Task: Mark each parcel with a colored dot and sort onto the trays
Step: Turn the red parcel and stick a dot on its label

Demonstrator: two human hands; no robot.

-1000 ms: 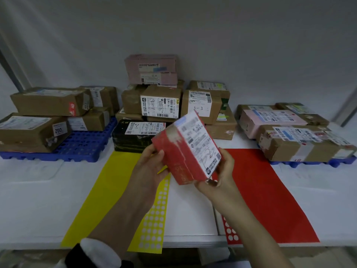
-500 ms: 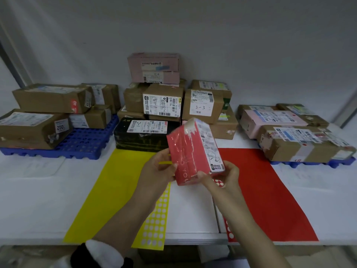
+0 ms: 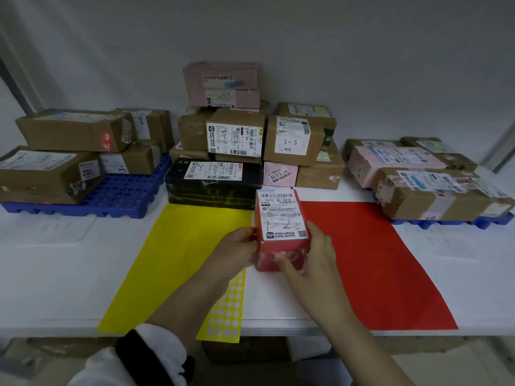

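Observation:
A small red parcel (image 3: 281,224) with a white shipping label facing up sits on the white table between the yellow sheet (image 3: 172,263) and the red sheet (image 3: 370,263). My left hand (image 3: 237,252) grips its left side. My right hand (image 3: 312,254) holds its right side, thumb pressed on the near red face. A yellow dot sticker strip (image 3: 227,307) lies under my left forearm. The left blue tray (image 3: 119,196) and the right blue tray (image 3: 451,222) each carry several parcels.
A pile of unsorted parcels stands at the back centre: a black box (image 3: 214,185), brown cartons (image 3: 292,140) and pink boxes (image 3: 223,84). The table's front edge runs just below the sheets. A grey wall closes the back.
The red parcel was held tilted in the air; both hands have turned it label-up and lowered it onto the table between the two sheets.

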